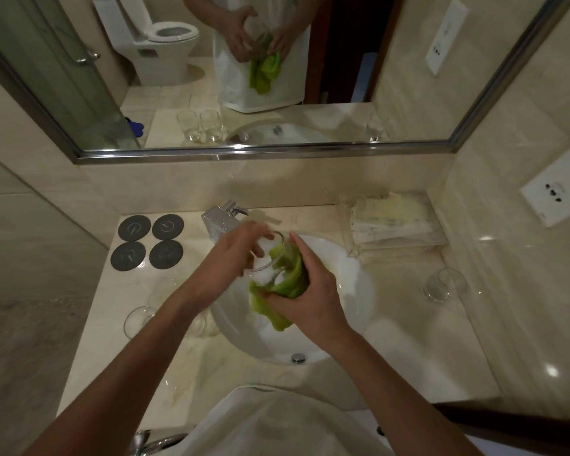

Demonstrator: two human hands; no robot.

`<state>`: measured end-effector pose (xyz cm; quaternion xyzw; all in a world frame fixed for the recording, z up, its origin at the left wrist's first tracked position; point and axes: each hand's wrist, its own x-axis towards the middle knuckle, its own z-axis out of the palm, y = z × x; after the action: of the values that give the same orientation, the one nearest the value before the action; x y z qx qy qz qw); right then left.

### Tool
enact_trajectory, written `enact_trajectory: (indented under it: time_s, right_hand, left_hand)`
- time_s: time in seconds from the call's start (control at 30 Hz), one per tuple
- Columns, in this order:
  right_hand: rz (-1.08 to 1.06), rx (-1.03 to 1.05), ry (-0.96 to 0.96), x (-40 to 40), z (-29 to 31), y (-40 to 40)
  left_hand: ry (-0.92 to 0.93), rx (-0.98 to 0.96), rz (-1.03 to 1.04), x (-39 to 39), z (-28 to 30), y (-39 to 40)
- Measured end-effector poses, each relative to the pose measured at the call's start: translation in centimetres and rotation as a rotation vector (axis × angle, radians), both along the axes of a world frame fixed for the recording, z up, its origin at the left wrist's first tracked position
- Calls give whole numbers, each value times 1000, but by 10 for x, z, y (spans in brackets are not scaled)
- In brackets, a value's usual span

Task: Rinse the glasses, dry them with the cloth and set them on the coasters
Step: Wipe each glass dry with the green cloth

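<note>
Over the white sink basin [359, 291], the left hand [234, 258] is gripping a clear glass [270, 255] by its rim, while the right hand [310, 297] is clutching a green cloth [287, 278] that is wrapping the glass's side and trailing below it. Whether the glass is holding anything cannot be told. Another glass [445, 284] is lying on its side on the marble table [425, 340] to the right of the basin, and one more [139, 320] is sitting to the left, partly behind the left forearm. Four dark round coasters [150, 241] are lying bare at the back left. A chrome tap [221, 218] is standing behind the basin, a clear tray [395, 222] of packets beside it, and a mirror [310, 93] is hanging above.
</note>
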<state>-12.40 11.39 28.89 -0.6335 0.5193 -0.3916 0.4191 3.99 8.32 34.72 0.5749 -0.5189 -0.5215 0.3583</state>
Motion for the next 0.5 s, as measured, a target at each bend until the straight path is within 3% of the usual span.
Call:
enact_trajectory:
  time_s: [0.1, 0.3, 0.5]
  right_hand:
    - [-37, -17, -87, -3, 3, 2]
    - [-65, -47, -109, 7, 6, 10]
    - [-54, -111, -26, 8, 7, 12]
  left_hand:
    - [393, 178, -9, 11, -13, -1]
    - [794, 308, -91, 5, -41, 18]
    - [1032, 363, 117, -12, -49, 29]
